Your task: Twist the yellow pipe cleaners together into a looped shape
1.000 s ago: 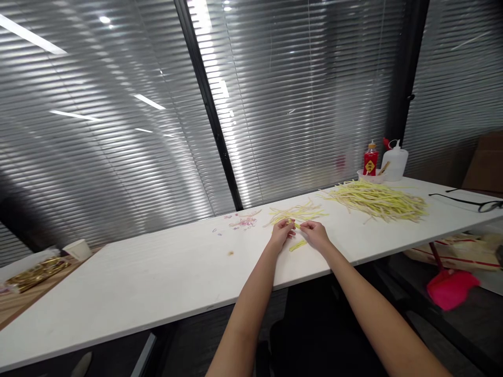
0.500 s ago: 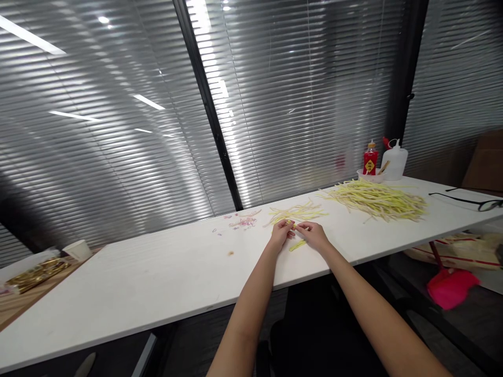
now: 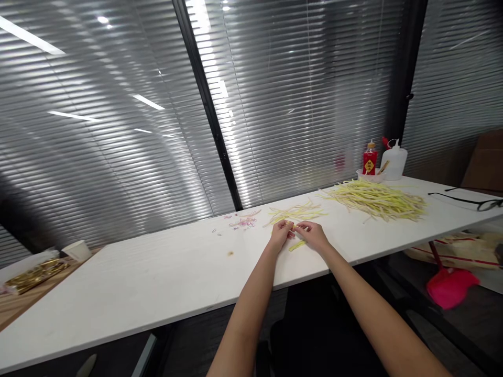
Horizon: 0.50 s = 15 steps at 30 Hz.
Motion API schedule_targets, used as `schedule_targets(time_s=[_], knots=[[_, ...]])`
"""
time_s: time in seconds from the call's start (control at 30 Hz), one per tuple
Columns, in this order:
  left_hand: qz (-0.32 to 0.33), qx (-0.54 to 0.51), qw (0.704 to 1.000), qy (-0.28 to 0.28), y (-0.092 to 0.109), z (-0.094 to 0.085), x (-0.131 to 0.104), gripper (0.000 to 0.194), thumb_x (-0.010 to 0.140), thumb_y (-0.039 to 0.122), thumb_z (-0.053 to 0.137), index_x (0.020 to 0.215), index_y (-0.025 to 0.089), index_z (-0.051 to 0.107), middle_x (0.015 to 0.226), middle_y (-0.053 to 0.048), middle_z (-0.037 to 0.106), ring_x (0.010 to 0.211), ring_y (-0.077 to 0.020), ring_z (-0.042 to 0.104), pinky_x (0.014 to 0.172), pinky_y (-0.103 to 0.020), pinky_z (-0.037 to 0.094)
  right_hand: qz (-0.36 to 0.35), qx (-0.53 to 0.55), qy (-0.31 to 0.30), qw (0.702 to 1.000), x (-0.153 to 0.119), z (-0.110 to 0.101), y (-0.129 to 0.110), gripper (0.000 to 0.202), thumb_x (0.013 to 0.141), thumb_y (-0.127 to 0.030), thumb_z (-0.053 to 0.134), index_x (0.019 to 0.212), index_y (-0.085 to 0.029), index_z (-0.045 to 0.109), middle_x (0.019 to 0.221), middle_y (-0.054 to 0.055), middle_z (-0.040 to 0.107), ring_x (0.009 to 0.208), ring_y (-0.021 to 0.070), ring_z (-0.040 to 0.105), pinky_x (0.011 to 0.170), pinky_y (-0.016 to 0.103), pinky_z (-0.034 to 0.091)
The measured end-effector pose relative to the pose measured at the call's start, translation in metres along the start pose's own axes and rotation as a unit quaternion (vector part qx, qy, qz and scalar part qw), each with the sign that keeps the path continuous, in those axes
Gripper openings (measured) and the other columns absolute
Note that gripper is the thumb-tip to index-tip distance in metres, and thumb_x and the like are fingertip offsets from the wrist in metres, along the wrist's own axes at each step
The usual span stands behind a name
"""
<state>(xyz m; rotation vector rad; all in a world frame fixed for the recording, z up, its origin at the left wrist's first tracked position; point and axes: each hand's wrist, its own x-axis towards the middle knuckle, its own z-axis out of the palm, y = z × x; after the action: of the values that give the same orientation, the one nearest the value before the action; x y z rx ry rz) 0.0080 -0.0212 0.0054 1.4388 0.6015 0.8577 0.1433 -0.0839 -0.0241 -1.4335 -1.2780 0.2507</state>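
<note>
Over the white table [image 3: 165, 277], my left hand [image 3: 280, 233] and my right hand [image 3: 312, 233] meet almost fingertip to fingertip. Both are closed on a small yellow strip [image 3: 293, 226], mostly covered by the fingers. On the tabletop just below my right hand lies a short folded yellow strip [image 3: 297, 245]. Right behind the hands is a small loose bunch of pale yellow strips [image 3: 301, 210]. Farther right spreads a big heap of similar yellow-green strips [image 3: 379, 200].
Pink and purple scraps [image 3: 244, 222] lie left of the hands. Back right stand a red bottle [image 3: 370, 159], a white squeeze bottle [image 3: 394, 161] and a shallow bowl [image 3: 371, 177]. Eyeglasses [image 3: 489, 204] rest at the right end. A paper cup [image 3: 78, 251] and a gold packet [image 3: 37, 275] are far left.
Almost nothing differs. Both hands stay in the same place with only slight finger movement, still closed on the yellow strip.
</note>
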Motion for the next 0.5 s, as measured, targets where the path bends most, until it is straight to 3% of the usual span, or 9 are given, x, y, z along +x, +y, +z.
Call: schedule_targets(time_s=[0.23, 0.5], knots=[[-0.011, -0.028, 0.999, 0.034, -0.0017, 0.0002, 0.0032, 0.032, 0.065, 0.040, 0.070, 0.081, 0.016, 0.056, 0.053, 0.003, 0.055, 0.046, -0.0099, 0.053, 0.050, -0.022, 0.041, -0.089, -0.119, -0.026, 0.989, -0.0028, -0.0025, -0.0060, 0.025, 0.083, -0.040, 0.053, 0.095, -0.026, 0.071, 0.090, 0.005, 0.068, 0.079, 0.0202, 0.060, 0.067, 0.027, 0.043], [-0.030, -0.038, 0.998, 0.044, -0.0036, -0.0010, 0.0059, 0.032, 0.068, 0.041, 0.068, 0.081, 0.016, 0.053, 0.055, -0.001, 0.059, 0.047, -0.0112, 0.056, 0.047, -0.021, 0.040, -0.097, -0.241, -0.035, 0.965, -0.0048, -0.0006, -0.0081, 0.023, 0.088, -0.036, 0.050, 0.091, -0.028, 0.071, 0.087, 0.005, 0.067, 0.079, 0.0203, 0.060, 0.061, 0.026, 0.038]])
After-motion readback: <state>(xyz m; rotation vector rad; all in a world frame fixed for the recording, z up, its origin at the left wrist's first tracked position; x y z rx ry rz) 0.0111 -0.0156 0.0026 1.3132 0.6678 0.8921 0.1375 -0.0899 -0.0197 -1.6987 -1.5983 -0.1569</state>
